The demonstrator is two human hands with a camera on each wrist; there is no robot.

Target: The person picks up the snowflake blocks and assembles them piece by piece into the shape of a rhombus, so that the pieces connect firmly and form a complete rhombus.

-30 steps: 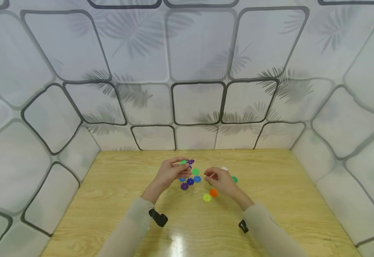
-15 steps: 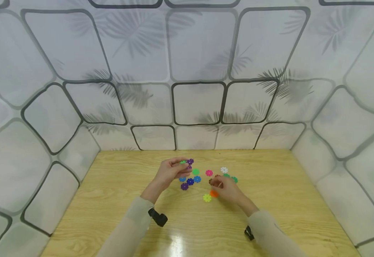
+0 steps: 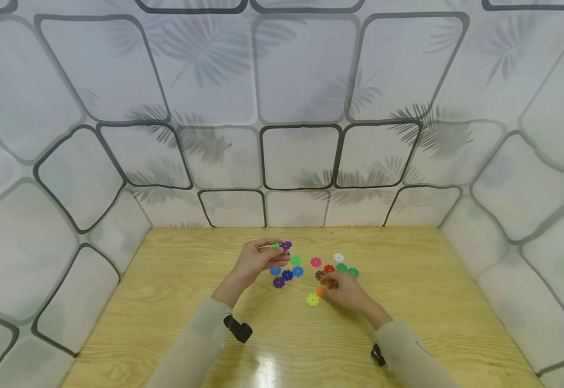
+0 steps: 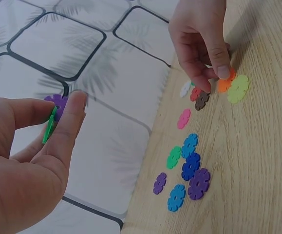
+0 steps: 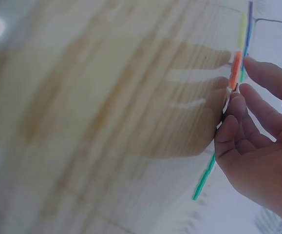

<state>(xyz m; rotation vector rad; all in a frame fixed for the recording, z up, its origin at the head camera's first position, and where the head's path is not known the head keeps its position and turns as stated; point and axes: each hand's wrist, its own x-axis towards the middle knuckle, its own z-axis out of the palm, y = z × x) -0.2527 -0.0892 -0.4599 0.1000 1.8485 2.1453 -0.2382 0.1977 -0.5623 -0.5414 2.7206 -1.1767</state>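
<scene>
My left hand (image 3: 261, 256) is raised above the table and pinches a purple notched plastic disc (image 4: 59, 101) joined to a green notched disc (image 4: 48, 128). The green one shows almost edge-on in the left wrist view, its upper end at the purple one. Low over the table, my right hand (image 3: 346, 291) has its thumb tip right at an orange disc (image 4: 225, 82) and its index finger over a brown disc (image 4: 202, 100). A gap shows between that thumb and index finger in the right wrist view. A yellow-green disc (image 3: 313, 299) lies beside the orange one.
Several more notched discs lie flat on the wooden table (image 3: 165, 318): pink (image 3: 315, 262), white (image 3: 338, 258), red (image 3: 329, 268), dark green (image 3: 353, 272), blue (image 3: 287, 275) and purple (image 3: 279, 282). A patterned backdrop (image 3: 301, 161) encloses the table's back and sides.
My right hand has moved right and toward me, down to the orange disc, uncovering the pink, red and brown discs. My left hand has stayed nearly still with its joined discs.
</scene>
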